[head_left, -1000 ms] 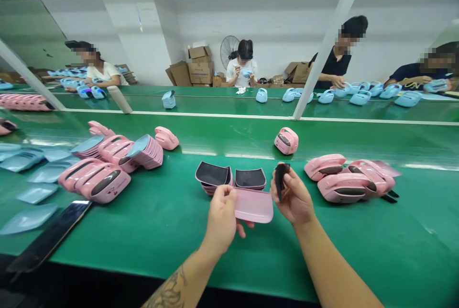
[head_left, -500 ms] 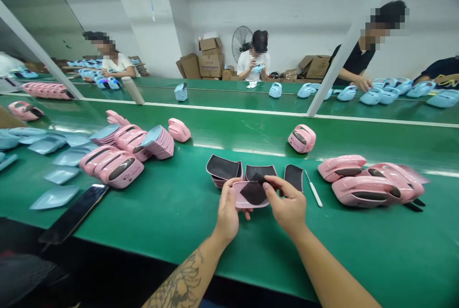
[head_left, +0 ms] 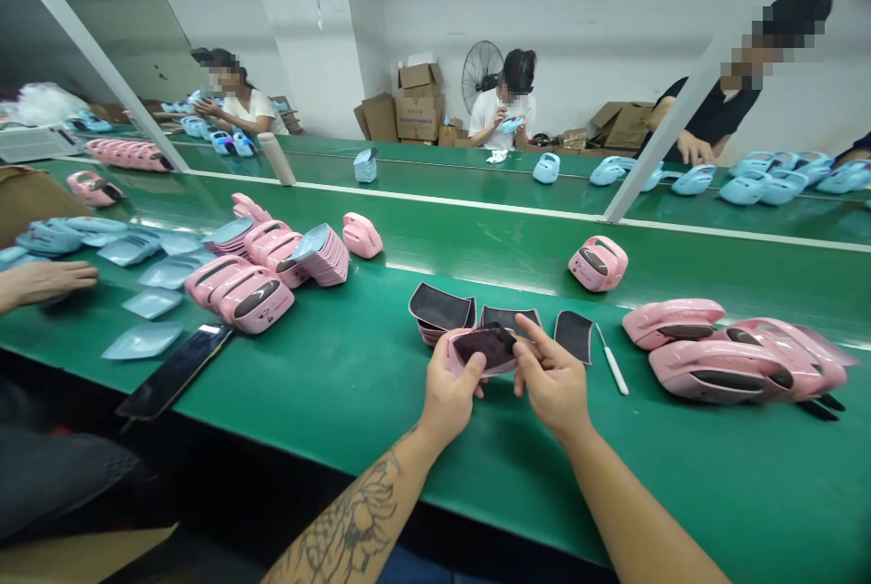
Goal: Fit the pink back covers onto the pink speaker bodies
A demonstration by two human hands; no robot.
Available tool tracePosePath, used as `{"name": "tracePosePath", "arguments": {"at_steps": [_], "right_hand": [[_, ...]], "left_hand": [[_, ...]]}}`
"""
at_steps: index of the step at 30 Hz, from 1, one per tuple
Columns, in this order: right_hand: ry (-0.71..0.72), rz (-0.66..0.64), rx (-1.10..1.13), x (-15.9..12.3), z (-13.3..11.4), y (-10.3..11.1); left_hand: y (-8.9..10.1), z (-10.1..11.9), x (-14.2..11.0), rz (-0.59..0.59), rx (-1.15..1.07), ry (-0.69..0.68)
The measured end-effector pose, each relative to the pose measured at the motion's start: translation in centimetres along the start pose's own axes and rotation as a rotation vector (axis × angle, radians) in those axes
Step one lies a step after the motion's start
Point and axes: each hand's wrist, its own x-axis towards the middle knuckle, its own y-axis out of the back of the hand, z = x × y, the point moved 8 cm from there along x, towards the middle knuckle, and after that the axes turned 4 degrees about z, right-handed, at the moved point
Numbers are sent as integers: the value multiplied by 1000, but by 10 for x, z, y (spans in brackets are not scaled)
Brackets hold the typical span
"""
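Note:
My left hand [head_left: 450,394] grips a small curved pink plastic panel [head_left: 455,365] by its left end, thumb over the front. A thin black pad [head_left: 484,346] lies across the panel's inner face, its upper right edge slightly raised. At the right end, my right hand [head_left: 554,384] has thumb and fingers at the pad's edge, index finger lifted; the exact contact is partly hidden. Just behind the hands are a stack of black-lined pink panels [head_left: 441,312], another lined panel [head_left: 507,321] and a third [head_left: 573,335]. A white-handled pick tool [head_left: 616,371] lies to the right.
Glossy pink housings [head_left: 721,366] sit at right, more pink housings [head_left: 249,298] at left beside stacked panels [head_left: 323,257]. Light-blue panels [head_left: 142,341] and a dark phone [head_left: 177,371] lie further left. A co-worker's hand [head_left: 51,283] reaches in; other people work across the bench.
My left thumb has moved onto the black pad, which now covers more of the panel. My right index finger has lifted. A co-worker's hand has appeared at left, and the view has shifted.

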Motion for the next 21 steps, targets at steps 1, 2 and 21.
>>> {"name": "tracePosePath", "arguments": {"at_steps": [1, 2, 21], "right_hand": [[33, -19, -43, -1, -1, -1], [92, -35, -96, -3, -5, -3], [685, 113, -468, -9, -50, -1]], "left_hand": [[2, 0, 1, 27, 17, -3], [5, 0, 2, 60, 34, -3], [14, 4, -4, 183, 173, -57]]}}
